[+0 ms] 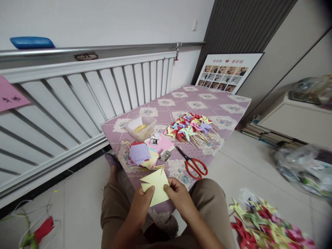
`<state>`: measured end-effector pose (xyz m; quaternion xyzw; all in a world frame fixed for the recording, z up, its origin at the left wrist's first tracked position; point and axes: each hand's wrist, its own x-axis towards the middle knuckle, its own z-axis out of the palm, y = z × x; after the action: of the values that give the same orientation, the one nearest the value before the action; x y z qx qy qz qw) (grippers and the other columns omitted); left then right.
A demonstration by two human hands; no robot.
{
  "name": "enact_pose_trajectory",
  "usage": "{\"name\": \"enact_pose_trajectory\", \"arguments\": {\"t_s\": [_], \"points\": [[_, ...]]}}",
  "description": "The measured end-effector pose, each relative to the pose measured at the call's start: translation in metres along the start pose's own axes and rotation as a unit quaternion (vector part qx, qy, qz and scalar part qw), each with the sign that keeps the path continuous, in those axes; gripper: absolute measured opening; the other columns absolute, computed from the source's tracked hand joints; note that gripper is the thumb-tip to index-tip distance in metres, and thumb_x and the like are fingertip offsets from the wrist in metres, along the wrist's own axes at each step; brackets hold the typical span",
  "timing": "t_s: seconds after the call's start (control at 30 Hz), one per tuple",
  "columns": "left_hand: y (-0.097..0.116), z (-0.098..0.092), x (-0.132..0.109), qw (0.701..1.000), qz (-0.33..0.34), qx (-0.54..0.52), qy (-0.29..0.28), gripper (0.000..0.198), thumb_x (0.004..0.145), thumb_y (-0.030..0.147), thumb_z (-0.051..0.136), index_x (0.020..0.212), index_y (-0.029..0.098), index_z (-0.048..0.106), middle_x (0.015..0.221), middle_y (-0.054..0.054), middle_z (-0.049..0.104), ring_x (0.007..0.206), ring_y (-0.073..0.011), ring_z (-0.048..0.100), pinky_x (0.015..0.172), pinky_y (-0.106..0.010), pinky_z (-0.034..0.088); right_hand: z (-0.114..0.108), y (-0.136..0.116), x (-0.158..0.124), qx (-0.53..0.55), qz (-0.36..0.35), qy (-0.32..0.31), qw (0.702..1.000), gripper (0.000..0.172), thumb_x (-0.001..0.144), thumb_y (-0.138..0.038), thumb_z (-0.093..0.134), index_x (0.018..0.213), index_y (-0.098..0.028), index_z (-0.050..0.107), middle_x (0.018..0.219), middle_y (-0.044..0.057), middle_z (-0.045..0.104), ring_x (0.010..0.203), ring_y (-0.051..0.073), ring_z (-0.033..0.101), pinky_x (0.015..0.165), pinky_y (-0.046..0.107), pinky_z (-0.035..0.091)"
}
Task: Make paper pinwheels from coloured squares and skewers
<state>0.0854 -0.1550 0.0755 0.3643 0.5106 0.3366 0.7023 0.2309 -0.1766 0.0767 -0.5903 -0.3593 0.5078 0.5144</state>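
Observation:
A pale yellow paper square with slits cut in from its corners is held over my lap. My left hand pinches its left edge, thumb on top. On the opposite edge, my right hand grips it the same way. Just beyond lies a stack of cut paper with a lilac sheet uppermost, beside a pink sheet. Red-handled scissors rest with blades apart on the purple patterned cloth. A clear box holds thin wooden sticks. Finished paper pinwheels are heaped behind the scissors.
More pinwheels lie on the floor at the right, below plastic bags. A white radiator runs along the table's left side. A photo board leans at the far end. A red paper flower is at lower left.

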Motion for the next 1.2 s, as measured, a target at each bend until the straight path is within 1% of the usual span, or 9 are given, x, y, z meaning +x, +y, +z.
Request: {"name": "enact_pose_trajectory", "arguments": {"t_s": [0.2,0.33,0.47,0.63,0.73,0.87,0.97,1.1,1.2], "points": [[-0.002,0.000,0.001,0.998,0.046,0.046,-0.008,0.036,0.079,0.040,0.061,0.098,0.010,0.067,0.077,-0.008,0.072,0.063,-0.0180,0.060,0.060,-0.027,0.046,0.000,0.000,0.004,0.000,-0.002,0.012,1.000,0.015,0.073,-0.031,0.060,0.066,-0.020,0.054,0.057,-0.006,0.050,0.050,0.009,0.042,0.048,0.021,0.034],[-0.005,0.000,0.002,0.999,0.034,0.040,-0.003,0.037,0.078,0.041,0.061,0.101,0.012,0.067,0.076,-0.007,0.072,0.060,-0.0180,0.060,0.060,-0.028,0.046,-0.001,0.001,0.005,-0.018,-0.005,0.016,1.000,0.015,0.072,-0.031,0.059,0.065,-0.019,0.053,0.056,-0.006,0.048,0.050,0.009,0.040,0.048,0.021,0.032],[-0.007,-0.001,0.003,0.999,0.021,0.040,0.002,0.040,0.078,0.043,0.062,0.101,0.012,0.068,0.073,-0.007,0.071,0.061,-0.0193,0.061,0.058,-0.028,0.045,-0.002,0.000,0.003,0.009,0.014,-0.002,1.000,0.019,0.076,-0.035,0.058,0.066,-0.019,0.053,0.058,-0.006,0.048,0.051,0.009,0.040,0.048,0.021,0.033],[-0.013,-0.004,0.006,0.999,0.020,0.039,0.005,0.038,0.077,0.042,0.063,0.098,0.012,0.069,0.074,-0.007,0.072,0.061,-0.0192,0.061,0.058,-0.028,0.046,-0.003,0.000,0.002,0.012,0.007,0.018,1.000,0.022,0.077,-0.039,0.059,0.066,-0.020,0.053,0.057,-0.006,0.048,0.052,0.009,0.039,0.048,0.021,0.032],[-0.013,-0.004,0.007,1.000,0.014,0.025,0.008,0.040,0.076,0.043,0.065,0.100,0.011,0.068,0.076,-0.008,0.072,0.062,-0.0195,0.062,0.059,-0.028,0.047,-0.002,-0.001,0.002,0.014,0.012,0.018,1.000,0.023,0.077,-0.040,0.060,0.067,-0.020,0.054,0.057,-0.006,0.048,0.051,0.009,0.040,0.049,0.021,0.033],[-0.013,-0.004,0.008,1.000,0.008,0.006,0.009,0.044,0.074,0.046,0.066,0.097,0.009,0.069,0.073,-0.009,0.072,0.058,-0.0189,0.061,0.057,-0.028,0.046,-0.001,0.001,0.004,0.046,0.037,-0.020,0.998,0.024,0.077,-0.042,0.062,0.073,-0.019,0.058,0.062,-0.004,0.054,0.054,0.010,0.045,0.052,0.021,0.037],[-0.012,-0.003,0.009,1.000,0.005,-0.023,0.008,0.043,0.073,0.045,0.068,0.095,0.008,0.068,0.070,-0.009,0.071,0.057,-0.0185,0.061,0.058,-0.028,0.047,-0.001,0.005,0.004,0.040,0.040,-0.024,0.998,0.024,0.075,-0.041,0.064,0.072,-0.018,0.058,0.062,-0.004,0.055,0.054,0.010,0.044,0.052,0.021,0.036],[-0.006,0.000,0.006,0.995,-0.010,-0.095,-0.008,0.049,0.075,0.049,0.067,0.103,0.008,0.066,0.076,-0.010,0.073,0.068,-0.0211,0.066,0.063,-0.029,0.050,-0.001,0.008,0.004,0.035,0.033,-0.018,0.999,0.024,0.076,-0.041,0.064,0.071,-0.018,0.057,0.060,-0.005,0.054,0.053,0.009,0.043,0.051,0.021,0.035],[-0.001,0.001,0.003,0.993,-0.040,-0.114,-0.008,0.058,0.073,0.055,0.066,0.111,0.010,0.064,0.085,-0.012,0.073,0.077,-0.0229,0.068,0.067,-0.030,0.051,-0.001,0.010,0.005,0.042,0.032,-0.019,0.998,0.025,0.077,-0.041,0.064,0.072,-0.018,0.058,0.061,-0.005,0.055,0.053,0.009,0.044,0.052,0.022,0.036]]}}
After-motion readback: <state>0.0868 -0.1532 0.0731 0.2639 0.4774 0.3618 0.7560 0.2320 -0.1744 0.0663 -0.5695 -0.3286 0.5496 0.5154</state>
